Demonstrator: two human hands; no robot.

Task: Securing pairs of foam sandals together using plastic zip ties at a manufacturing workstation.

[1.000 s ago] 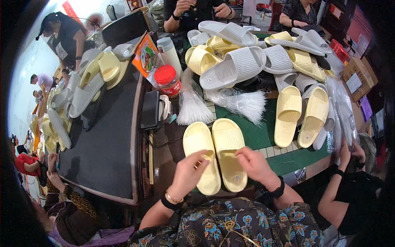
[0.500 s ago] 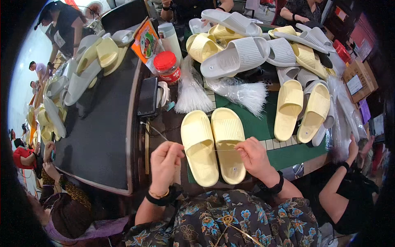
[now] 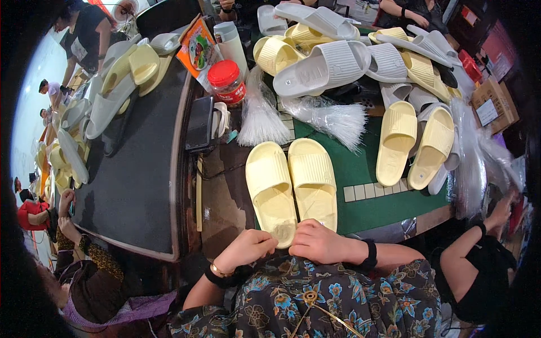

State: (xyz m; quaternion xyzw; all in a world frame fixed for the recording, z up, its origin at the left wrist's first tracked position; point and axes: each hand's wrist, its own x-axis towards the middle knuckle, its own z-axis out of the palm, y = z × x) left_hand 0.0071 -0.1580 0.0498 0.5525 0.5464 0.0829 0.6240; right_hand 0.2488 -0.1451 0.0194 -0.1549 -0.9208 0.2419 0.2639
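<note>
A pair of pale yellow slippers (image 3: 290, 183) lies side by side, soles down, on the green mat (image 3: 366, 169) right in front of me. My left hand (image 3: 246, 249) is curled at the heel of the left slipper, fingertips pinching its edge. My right hand (image 3: 321, 241) lies closed over the heel of the right slipper and touches the left hand. Both heels are partly hidden under my fingers, at the table's near edge.
Another yellow pair (image 3: 414, 141) lies to the right, and white and yellow slippers (image 3: 327, 56) are piled behind. Clear plastic strand bundles (image 3: 327, 118), a red-lidded jar (image 3: 226, 81) and a phone (image 3: 200, 124) stand near a black conveyor (image 3: 135, 186). A co-worker's arm (image 3: 479, 248) reaches in at right.
My hands have drawn back from the slippers' sides to the heels and come together. The pair sits nearer my body than before.
</note>
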